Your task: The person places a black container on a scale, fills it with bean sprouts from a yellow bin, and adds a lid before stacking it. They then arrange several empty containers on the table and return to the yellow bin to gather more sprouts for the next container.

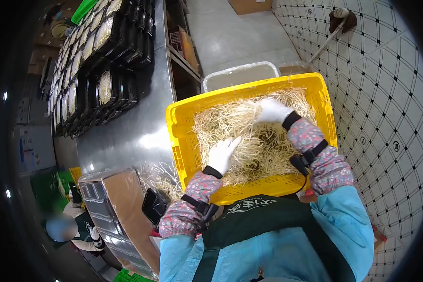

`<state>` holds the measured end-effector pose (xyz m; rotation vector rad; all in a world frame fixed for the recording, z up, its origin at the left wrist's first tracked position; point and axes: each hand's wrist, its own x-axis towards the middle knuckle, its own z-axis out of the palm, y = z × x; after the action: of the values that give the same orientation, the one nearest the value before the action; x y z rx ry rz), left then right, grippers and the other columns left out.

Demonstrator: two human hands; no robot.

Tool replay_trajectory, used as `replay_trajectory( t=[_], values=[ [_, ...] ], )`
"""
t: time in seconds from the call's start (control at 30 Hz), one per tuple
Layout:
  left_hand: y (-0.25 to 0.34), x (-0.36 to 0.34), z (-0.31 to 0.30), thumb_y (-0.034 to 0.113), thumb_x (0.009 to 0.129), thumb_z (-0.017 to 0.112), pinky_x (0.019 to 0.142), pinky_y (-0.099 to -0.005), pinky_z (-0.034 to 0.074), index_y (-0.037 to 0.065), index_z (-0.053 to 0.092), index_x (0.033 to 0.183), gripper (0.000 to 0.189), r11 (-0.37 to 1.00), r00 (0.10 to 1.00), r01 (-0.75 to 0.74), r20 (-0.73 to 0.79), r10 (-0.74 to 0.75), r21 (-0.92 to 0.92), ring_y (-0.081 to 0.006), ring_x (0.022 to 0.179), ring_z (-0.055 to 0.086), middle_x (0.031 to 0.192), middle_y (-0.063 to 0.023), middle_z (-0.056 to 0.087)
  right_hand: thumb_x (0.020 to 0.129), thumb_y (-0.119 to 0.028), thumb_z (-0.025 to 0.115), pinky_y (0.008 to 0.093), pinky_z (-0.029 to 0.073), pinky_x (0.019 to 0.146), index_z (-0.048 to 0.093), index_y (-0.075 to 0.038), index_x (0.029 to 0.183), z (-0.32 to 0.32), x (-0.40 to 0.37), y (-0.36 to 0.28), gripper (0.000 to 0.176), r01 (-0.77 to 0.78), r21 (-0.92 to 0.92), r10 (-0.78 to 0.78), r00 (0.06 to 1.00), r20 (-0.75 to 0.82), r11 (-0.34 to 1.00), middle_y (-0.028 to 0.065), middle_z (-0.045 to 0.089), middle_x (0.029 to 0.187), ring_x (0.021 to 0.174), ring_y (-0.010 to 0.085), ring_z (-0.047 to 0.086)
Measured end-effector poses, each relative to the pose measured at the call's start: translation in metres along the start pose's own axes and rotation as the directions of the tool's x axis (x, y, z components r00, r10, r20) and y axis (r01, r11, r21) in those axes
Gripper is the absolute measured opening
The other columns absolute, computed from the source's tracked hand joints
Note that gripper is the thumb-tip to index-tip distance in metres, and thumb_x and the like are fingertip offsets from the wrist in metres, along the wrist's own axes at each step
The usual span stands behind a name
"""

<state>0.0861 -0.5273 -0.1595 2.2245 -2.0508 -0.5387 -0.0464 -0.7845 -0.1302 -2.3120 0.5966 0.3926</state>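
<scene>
A yellow plastic crate (249,88) holds a heap of pale, straw-like strands (249,152), with darker greenish bits showing in the middle. My right hand (272,111), in a white glove, is closed on a bunch of the strands near the crate's far side. On the left part of the heap lies my left hand (224,152), also white-gloved, its fingers apart and touching the strands. Both forearms wear flowered sleeve covers with black straps.
Stacks of black trays (105,89) filled with strands stand on a metal table (150,117) at the left. A cardboard box (129,202), a black tray (155,206) and loose strands are nearer. A co-worker (75,230) is at lower left. Tiled wall (376,94) at right.
</scene>
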Motion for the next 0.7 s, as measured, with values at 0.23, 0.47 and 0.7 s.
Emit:
replay_trajectory(
  t=[0.23, 0.47, 0.7],
  values=[
    [0.003, -0.043, 0.011, 0.01, 0.067, 0.077, 0.116, -0.0492, 0.023, 0.012, 0.025, 0.153, 0.101, 0.893, 0.952, 0.22, -0.112, -0.284, -0.392, -0.0459, 0.141, 0.023, 0.155, -0.0242, 0.021, 0.074, -0.057, 0.073, 0.0381, 0.042, 0.104, 0.047, 0.002, 0.138, 0.046, 0.022, 0.024, 0.091, -0.076, -0.023, 0.078, 0.994, 0.079, 0.997, 0.0276, 0.054, 0.132, 0.122, 0.0367, 0.054],
    [0.003, -0.059, 0.08, 0.017, 0.095, 0.059, 0.109, -0.0373, 0.036, 0.002, 0.019, 0.153, 0.072, -0.333, 0.669, 0.291, 0.44, -0.6, -0.897, -0.0308, 0.139, 0.036, 0.154, -0.0218, 0.03, 0.071, -0.067, 0.07, 0.0373, 0.039, 0.108, 0.041, 0.009, 0.139, 0.072, 0.061, 0.002, 0.106, -0.097, 0.254, 0.129, 0.985, -0.114, 0.962, 0.0304, 0.048, 0.139, 0.128, 0.0384, 0.049],
    [0.002, -0.067, 0.095, 0.028, 0.096, 0.055, 0.103, -0.048, 0.042, 0.004, 0.02, 0.152, 0.07, -0.565, 0.723, 0.237, 0.532, -0.441, -0.79, -0.036, 0.135, 0.038, 0.15, -0.0165, 0.033, 0.054, -0.063, 0.083, 0.058, 0.028, 0.108, 0.024, -0.004, 0.149, 0.126, -0.036, -0.086, 0.126, 0.045, -0.341, -0.074, 0.994, -0.074, 0.939, 0.0281, 0.033, 0.146, 0.137, 0.0425, 0.032]
  ],
)
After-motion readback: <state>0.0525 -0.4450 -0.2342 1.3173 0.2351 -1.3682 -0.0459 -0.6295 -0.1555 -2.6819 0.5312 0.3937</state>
